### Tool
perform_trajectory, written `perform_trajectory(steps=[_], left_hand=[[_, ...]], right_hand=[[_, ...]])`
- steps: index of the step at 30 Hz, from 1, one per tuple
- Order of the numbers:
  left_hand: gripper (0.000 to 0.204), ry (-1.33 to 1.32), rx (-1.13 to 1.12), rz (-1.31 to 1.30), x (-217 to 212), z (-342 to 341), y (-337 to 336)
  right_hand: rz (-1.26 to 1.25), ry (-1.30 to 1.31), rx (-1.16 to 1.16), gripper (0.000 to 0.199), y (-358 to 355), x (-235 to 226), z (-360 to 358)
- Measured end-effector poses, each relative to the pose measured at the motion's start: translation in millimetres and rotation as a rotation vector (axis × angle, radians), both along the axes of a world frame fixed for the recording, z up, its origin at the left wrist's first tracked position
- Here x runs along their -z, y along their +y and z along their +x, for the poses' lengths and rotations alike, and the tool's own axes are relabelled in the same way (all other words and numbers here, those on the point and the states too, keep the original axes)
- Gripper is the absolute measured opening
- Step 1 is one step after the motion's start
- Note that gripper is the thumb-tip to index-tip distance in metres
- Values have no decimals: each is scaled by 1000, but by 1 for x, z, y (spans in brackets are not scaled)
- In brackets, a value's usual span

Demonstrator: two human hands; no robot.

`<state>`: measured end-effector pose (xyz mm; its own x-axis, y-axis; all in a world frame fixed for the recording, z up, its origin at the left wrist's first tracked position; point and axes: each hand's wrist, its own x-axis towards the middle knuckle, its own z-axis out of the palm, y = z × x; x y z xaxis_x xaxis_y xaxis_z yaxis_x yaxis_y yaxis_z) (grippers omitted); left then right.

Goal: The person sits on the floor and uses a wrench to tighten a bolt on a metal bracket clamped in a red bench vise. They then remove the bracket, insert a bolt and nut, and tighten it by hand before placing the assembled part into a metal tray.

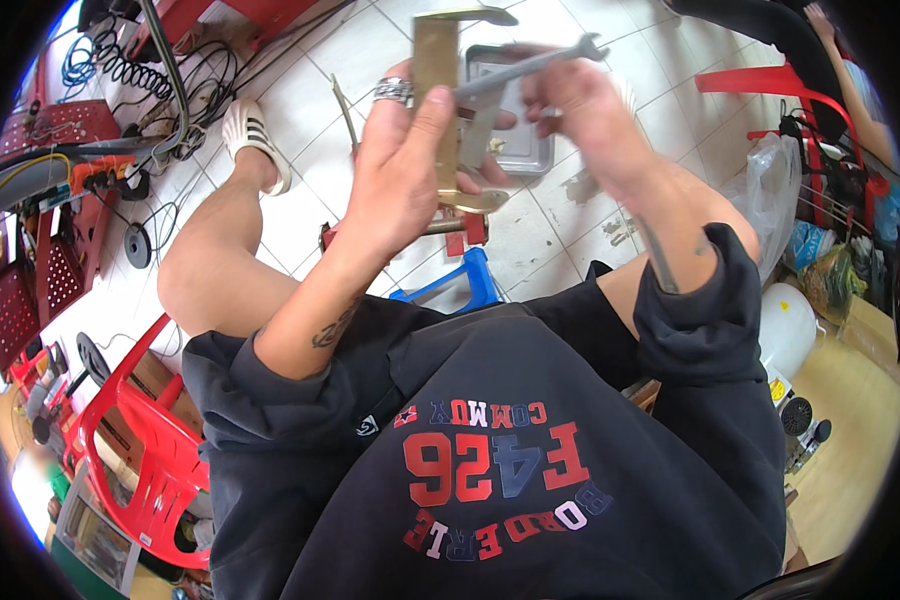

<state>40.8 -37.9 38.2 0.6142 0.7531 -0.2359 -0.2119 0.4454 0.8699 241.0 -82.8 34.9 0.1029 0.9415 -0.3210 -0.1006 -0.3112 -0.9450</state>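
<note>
My left hand (398, 165), with a chunky ring or band on one finger, is closed around a brass-coloured metal bracket (436, 70) with bent ends. The bracket stands upright in the picture, my thumb across it. A grey open-ended wrench (530, 72) slants from beside that thumb up to the right. My right hand (578, 105) is closed on the wrench near its open jaw, its curled fingers blurred by motion. Where the wrench's other end meets the bracket is hidden by my left hand. Behind both hands lies a grey metal tray (526, 150) with small bits in it.
Below my hands are a red clamp-like metal part (473, 228) and a blue plastic stool (467, 283). Red chairs (150, 440) stand at the left and upper right. Cables (135, 75) and a red perforated rack (55, 150) fill the upper left. A white tank (788, 325) is at the right.
</note>
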Motion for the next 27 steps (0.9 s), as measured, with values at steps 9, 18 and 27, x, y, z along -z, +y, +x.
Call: perform_trajectory(steps=[9, 18, 27], left_hand=[[44, 242, -107, 169, 5, -1, -4], [41, 249, -65, 185, 8, 5, -12], [45, 239, -45, 110, 10, 4, -15]], right_hand=[[176, -252, -82, 30, -8, 8, -31], [185, -181, -39, 24, -10, 12, -39], [158, -60, -99, 26, -9, 10, -29]])
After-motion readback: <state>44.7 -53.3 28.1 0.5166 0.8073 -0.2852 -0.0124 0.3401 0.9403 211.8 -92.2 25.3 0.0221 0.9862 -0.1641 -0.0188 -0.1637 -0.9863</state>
